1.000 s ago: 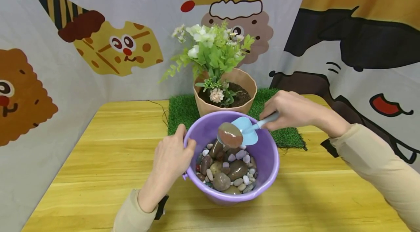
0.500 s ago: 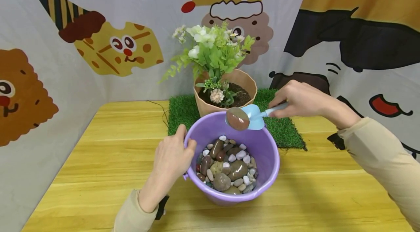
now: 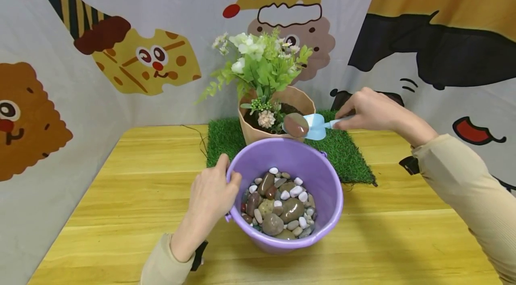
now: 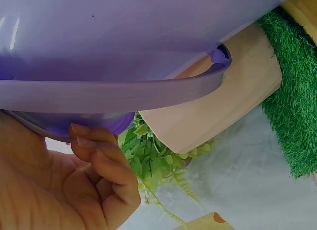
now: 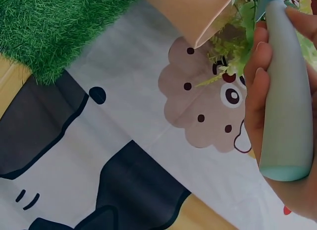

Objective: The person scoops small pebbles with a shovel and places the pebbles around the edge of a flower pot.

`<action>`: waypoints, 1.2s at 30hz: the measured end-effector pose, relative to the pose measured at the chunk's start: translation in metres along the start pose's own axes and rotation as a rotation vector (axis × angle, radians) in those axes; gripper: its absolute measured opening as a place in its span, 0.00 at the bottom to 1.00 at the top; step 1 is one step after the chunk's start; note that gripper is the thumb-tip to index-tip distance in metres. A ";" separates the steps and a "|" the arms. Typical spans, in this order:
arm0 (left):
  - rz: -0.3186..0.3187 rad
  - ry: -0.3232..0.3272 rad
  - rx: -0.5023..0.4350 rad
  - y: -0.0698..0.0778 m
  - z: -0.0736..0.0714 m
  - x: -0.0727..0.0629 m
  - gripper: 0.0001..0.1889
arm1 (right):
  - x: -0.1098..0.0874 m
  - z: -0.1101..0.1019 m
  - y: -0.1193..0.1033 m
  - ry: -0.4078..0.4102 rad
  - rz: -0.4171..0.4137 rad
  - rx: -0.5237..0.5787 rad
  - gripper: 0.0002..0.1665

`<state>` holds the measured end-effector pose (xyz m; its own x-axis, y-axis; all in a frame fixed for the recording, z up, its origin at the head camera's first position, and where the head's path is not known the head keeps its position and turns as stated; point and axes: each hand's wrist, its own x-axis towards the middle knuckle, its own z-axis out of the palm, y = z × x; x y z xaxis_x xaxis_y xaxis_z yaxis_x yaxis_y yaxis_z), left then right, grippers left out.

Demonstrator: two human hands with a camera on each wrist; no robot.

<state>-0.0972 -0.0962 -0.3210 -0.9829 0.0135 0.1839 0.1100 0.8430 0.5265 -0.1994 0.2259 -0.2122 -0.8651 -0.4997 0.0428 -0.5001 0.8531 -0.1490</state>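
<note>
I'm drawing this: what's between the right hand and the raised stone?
The blue shovel: in the head view, the right hand grips its handle, and the stone rests on its blade.

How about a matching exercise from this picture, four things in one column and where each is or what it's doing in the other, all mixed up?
Column one
1. Purple bucket
2. Blue shovel
3. Flowerpot
4. Left hand

Column two
A. Standing on the green grass mat
B. Holding the bucket's rim
C. Has many loose stones inside
D. Gripped in the right hand, with a single large stone on it

Right pairs: 1-C, 2-D, 3-A, 4-B
</note>
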 end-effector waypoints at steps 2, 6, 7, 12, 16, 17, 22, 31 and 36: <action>-0.003 -0.002 -0.003 0.000 0.000 0.000 0.06 | 0.003 -0.001 0.001 -0.004 0.017 0.006 0.09; -0.008 -0.006 -0.002 0.001 -0.001 -0.001 0.06 | 0.009 -0.002 0.003 -0.009 0.050 0.020 0.08; -0.008 -0.005 0.000 0.001 -0.001 -0.001 0.06 | 0.011 -0.002 0.004 -0.010 0.059 0.021 0.08; -0.001 0.001 0.005 0.000 0.000 -0.001 0.06 | 0.020 -0.003 0.003 -0.024 0.113 0.013 0.09; 0.001 -0.001 0.002 0.001 0.000 -0.001 0.06 | 0.026 -0.005 0.001 -0.035 0.162 0.008 0.11; -0.001 -0.003 0.002 0.001 0.000 -0.001 0.06 | 0.028 -0.005 -0.001 -0.035 0.166 0.006 0.12; -0.007 -0.006 0.003 0.001 -0.001 -0.001 0.06 | 0.039 -0.007 -0.008 -0.036 0.232 0.009 0.14; -0.010 -0.007 0.006 0.000 0.001 -0.001 0.06 | 0.054 -0.004 -0.018 -0.071 0.368 0.029 0.20; -0.009 -0.009 0.005 0.000 0.000 -0.001 0.06 | 0.059 -0.001 -0.022 -0.078 0.413 0.047 0.22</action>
<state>-0.0961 -0.0960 -0.3212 -0.9851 0.0103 0.1714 0.1000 0.8459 0.5238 -0.2400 0.1779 -0.2055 -0.9862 -0.1283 -0.1045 -0.1078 0.9773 -0.1825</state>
